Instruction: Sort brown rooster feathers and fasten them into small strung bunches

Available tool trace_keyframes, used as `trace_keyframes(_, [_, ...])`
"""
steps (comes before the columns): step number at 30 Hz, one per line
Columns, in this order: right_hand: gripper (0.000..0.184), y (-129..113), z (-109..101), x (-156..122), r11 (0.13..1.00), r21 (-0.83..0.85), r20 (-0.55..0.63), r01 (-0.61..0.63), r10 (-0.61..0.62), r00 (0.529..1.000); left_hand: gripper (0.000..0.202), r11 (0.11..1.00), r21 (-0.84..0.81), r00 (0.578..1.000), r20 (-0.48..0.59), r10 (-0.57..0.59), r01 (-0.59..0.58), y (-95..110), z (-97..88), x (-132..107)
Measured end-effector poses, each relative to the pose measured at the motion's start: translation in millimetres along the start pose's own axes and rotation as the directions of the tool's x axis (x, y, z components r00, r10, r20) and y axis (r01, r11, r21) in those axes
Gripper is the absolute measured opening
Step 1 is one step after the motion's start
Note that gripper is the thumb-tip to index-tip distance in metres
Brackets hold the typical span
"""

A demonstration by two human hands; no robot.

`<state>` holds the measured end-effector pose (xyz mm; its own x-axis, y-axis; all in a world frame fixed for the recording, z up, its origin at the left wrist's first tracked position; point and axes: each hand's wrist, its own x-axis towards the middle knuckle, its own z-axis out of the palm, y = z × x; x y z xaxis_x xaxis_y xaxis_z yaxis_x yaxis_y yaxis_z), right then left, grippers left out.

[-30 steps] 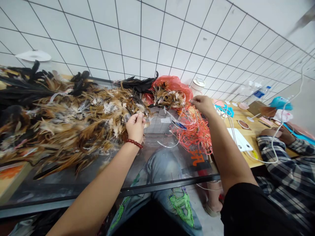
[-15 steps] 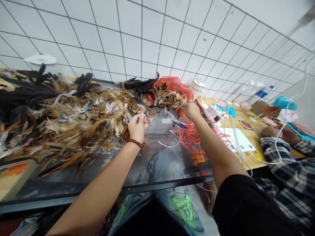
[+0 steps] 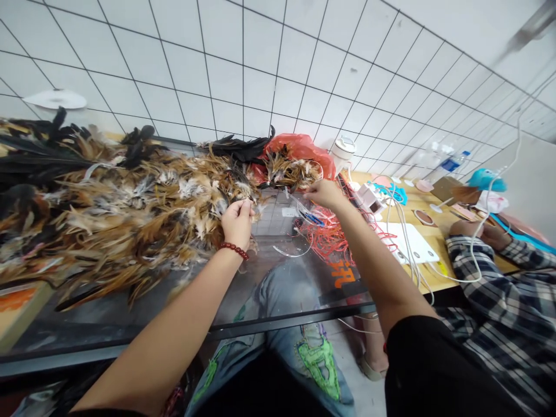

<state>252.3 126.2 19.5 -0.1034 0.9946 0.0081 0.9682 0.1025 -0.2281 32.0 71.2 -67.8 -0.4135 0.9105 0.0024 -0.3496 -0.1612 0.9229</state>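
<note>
My left hand, with a red bead bracelet at the wrist, is closed in a pinch at the right edge of a big heap of brown and black feathers. Whatever lies between its fingertips is too small to make out. My right hand is also closed, fingers bent down, just in front of a smaller bunch of feathers in a red plastic bag. Its fingertips hide what they hold, if anything. Below that hand lie a tangle of red cords and a blue-handled tool.
The glass tabletop has a dark front edge. At right are a white lidded cup, a white power strip with trailing cables, and a co-worker's plaid sleeve. A tiled wall stands behind.
My right hand has drawn left and slightly down, away from the right side of the feather bunch. My left hand stays almost in place, pinched. The view has shifted slightly right.
</note>
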Motion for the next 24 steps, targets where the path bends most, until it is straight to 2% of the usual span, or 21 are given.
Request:
trace_keyframes(3, [0.03,-27.1,35.8,9.7,0.992,-0.103,-0.014,-0.073,0.072,0.997,0.021,1.0,0.017,1.0,0.01,0.007,-0.007,-1.2,-1.7,0.3])
trace_keyframes(5, [0.024,-26.9,41.5,9.1,0.988,-0.13,0.011,-0.08,0.083,0.997,0.022,1.0,0.023,1.0,0.014,0.007,-0.007,-1.7,-3.1,0.0])
trace_keyframes(7, [0.018,-11.3,30.4,4.7,0.985,-0.157,0.042,-0.068,0.075,0.996,0.023,0.999,0.034,1.0,0.017,0.003,-0.004,-3.5,-4.3,-0.5])
trace_keyframes(9, [0.012,13.8,8.1,0.5,0.971,-0.233,0.136,-0.046,0.079,0.987,0.024,0.998,0.062,1.0,0.02,0.012,-0.013,-7.0,-4.9,-0.7])
trace_keyframes(11, [0.009,39.5,-15.2,1.1,0.973,-0.228,0.194,-0.031,0.077,0.978,0.024,0.994,0.104,0.999,0.033,0.039,-0.042,-11.2,-4.8,-0.6])
trace_keyframes(12, [0.009,50.1,-24.0,4.1,0.984,-0.172,0.131,-0.044,0.067,0.989,0.024,0.991,0.124,0.998,0.04,0.053,-0.058,-13.1,-4.5,-0.5])
trace_keyframes(13, [0.011,58.5,-29.5,9.0,0.987,-0.122,0.011,-0.105,0.107,0.994,0.024,0.987,0.142,0.997,0.046,0.063,-0.069,-14.7,-4.2,-0.3])
trace_keyframes(15, [0.017,68.7,-29.5,23.8,0.982,-0.016,-0.171,-0.189,0.184,0.968,0.024,0.983,0.168,0.996,0.054,0.071,-0.079,-16.8,-3.7,0.2])
trace_keyframes(16, [0.019,70.9,-24.5,32.9,0.972,0.049,-0.224,-0.231,0.236,0.945,0.024,0.981,0.176,0.996,0.055,0.07,-0.079,-17.3,-3.5,0.4])
trace_keyframes(20, [0.028,71.7,9.4,70.4,0.916,0.25,-0.272,-0.315,0.379,0.885,0.024,0.982,0.178,0.997,0.054,0.061,-0.07,-16.7,-3.8,0.8])
trace_keyframes(22, [0.031,71.7,21.9,83.0,0.902,0.301,-0.256,-0.31,0.39,0.885,0.025,0.983,0.173,0.997,0.049,0.055,-0.063,-16.1,-4.0,0.8])
trace_keyframes(24, [0.028,72.1,24.7,87.9,0.9,0.317,-0.265,-0.299,0.387,0.883,0.026,0.984,0.169,0.998,0.043,0.054,-0.061,-15.5,-3.9,0.6])
